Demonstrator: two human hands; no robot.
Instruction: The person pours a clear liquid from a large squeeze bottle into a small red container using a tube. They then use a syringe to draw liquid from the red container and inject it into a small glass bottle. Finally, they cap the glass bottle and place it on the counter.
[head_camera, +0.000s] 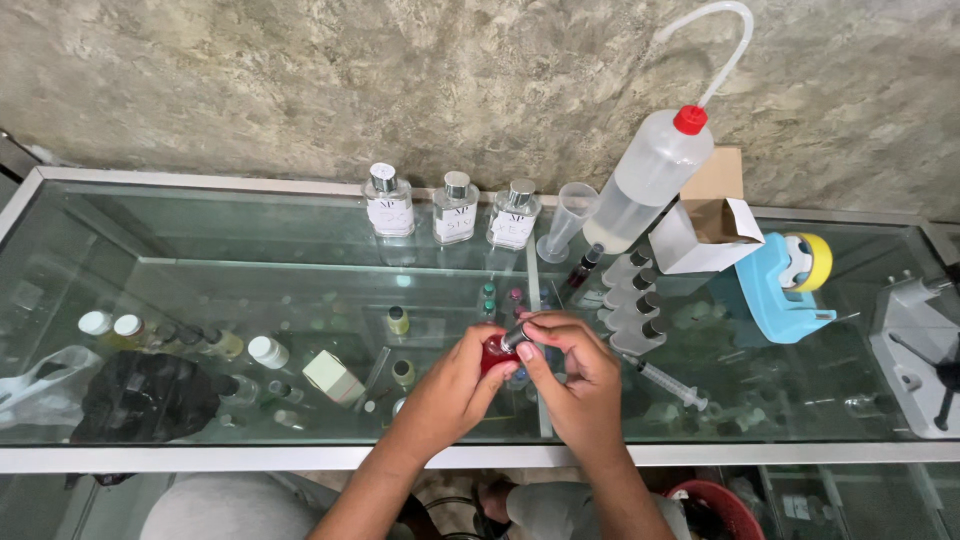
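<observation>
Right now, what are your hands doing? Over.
Left hand grips small red bottle. Right hand pinches its silver cap. Syringe lies beside, apart.

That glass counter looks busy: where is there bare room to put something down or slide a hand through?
The glass counter is bare on its left half, from the left frame to the three square bottles, and along the near edge left of the left hand. The right is crowded: wash bottle, open box, blue dispenser, syringe.

Small red bottle (497, 353), silver cap, tilted, above glass counter.
</observation>
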